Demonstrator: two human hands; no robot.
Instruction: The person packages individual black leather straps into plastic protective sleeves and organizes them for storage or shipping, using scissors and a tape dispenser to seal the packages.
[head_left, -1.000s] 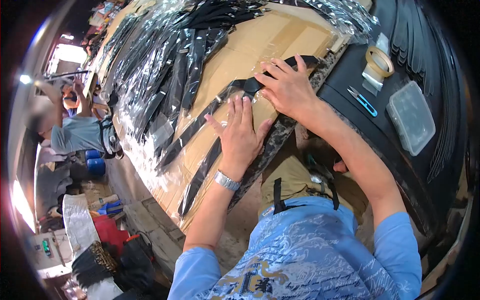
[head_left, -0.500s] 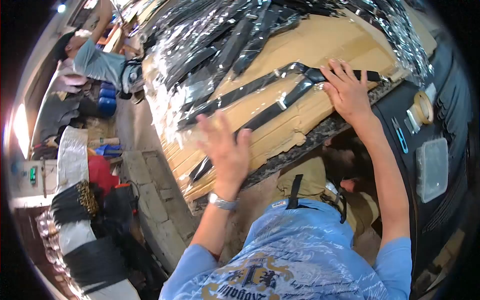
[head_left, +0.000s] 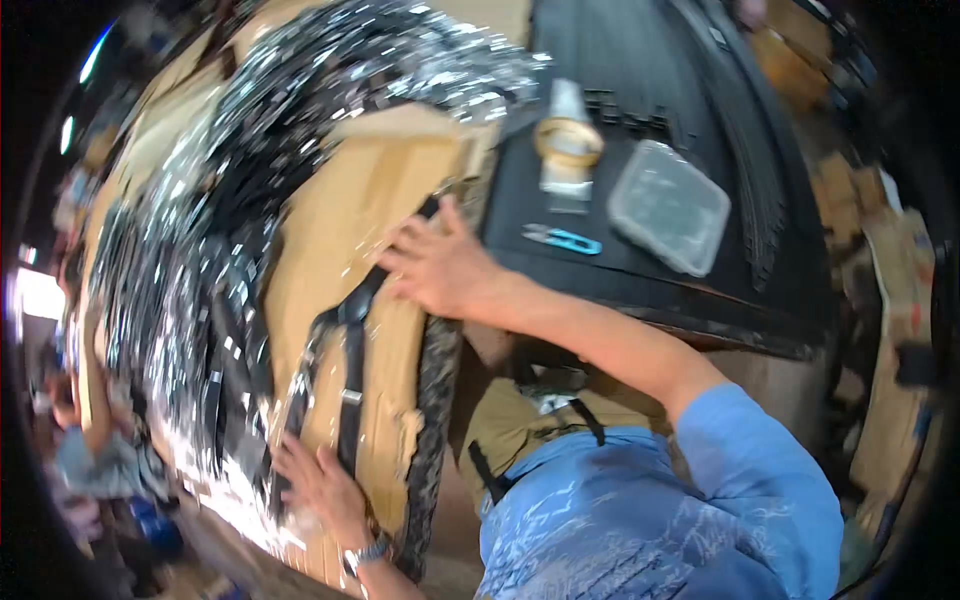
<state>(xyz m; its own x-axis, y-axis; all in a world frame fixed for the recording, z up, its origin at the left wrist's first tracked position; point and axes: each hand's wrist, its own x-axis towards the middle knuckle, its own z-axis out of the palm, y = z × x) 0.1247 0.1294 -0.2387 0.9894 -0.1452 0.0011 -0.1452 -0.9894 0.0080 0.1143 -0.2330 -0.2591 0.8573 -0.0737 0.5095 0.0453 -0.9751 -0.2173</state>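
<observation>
A black strap that forks into two lengths, partly in clear plastic, lies on a cardboard sheet. My right hand rests with spread fingers over the strap's single upper end. Lower down, my left hand, with a watch at the wrist, has its fingers apart beside the strap's lower ends. Neither hand grips anything that shows. A heap of black straps in shiny clear plastic lies left of the cardboard.
On the black surface to the right are a tape roll, a blue cutter, a clear plastic box and small black pieces. Cardboard boxes stand at the far right. Another person is at the left edge.
The view has swung to the right, so the table and strap appear turned. My left hand is now lower beside the strap's ends. My right hand stays over the upper end.
</observation>
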